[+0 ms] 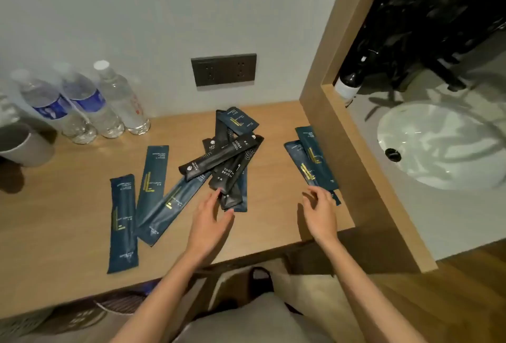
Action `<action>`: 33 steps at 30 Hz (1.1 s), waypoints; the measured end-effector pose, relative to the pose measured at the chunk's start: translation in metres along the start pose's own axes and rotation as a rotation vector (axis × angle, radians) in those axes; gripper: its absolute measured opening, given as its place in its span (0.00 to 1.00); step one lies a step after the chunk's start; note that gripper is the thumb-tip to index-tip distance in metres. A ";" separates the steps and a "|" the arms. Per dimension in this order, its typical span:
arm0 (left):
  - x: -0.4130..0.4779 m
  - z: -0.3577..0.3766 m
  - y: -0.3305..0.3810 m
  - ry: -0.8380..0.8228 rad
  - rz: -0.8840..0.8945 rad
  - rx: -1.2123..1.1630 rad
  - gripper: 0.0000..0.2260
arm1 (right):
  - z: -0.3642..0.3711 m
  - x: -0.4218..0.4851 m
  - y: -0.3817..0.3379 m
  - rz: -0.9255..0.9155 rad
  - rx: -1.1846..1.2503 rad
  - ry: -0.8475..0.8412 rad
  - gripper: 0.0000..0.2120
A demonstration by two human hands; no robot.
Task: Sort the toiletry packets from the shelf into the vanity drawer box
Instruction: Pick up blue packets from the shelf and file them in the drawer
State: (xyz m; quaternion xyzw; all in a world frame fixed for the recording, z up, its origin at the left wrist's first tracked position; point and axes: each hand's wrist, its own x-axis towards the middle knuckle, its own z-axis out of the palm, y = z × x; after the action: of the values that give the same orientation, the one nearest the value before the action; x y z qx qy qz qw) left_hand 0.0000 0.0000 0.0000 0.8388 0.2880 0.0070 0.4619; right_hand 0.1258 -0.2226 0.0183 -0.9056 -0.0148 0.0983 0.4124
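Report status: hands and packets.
Left hand open, fingers touching black toothbrush packets. Right hand open at two blue packets. Nothing in the way.

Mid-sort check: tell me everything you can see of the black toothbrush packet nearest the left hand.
The black toothbrush packet is a long, slim sachet, seemingly matte plastic film, with white TOOTH BRUSH lettering and a dotted patch near its far end. It lies diagonally atop the central pile on the wooden shelf, over a dark blue packet, with another black packet across its far end. The left hand touches its near end with straight fingertips.
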 end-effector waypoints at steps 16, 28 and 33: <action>0.050 0.028 0.017 0.170 -0.220 0.300 0.35 | -0.004 0.082 0.032 -0.100 -0.520 -0.207 0.30; 0.037 -0.004 0.021 0.339 -0.107 0.253 0.22 | 0.012 0.078 -0.002 -0.008 -0.459 -0.240 0.20; 0.030 -0.037 -0.007 0.416 -0.188 0.362 0.23 | 0.019 0.082 -0.010 0.054 -0.423 -0.226 0.28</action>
State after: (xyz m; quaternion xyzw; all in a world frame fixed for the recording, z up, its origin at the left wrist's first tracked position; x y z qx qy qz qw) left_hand 0.0114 0.0458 0.0082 0.8577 0.4496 0.0844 0.2346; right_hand 0.2035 -0.1931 0.0000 -0.9551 -0.0568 0.2049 0.2064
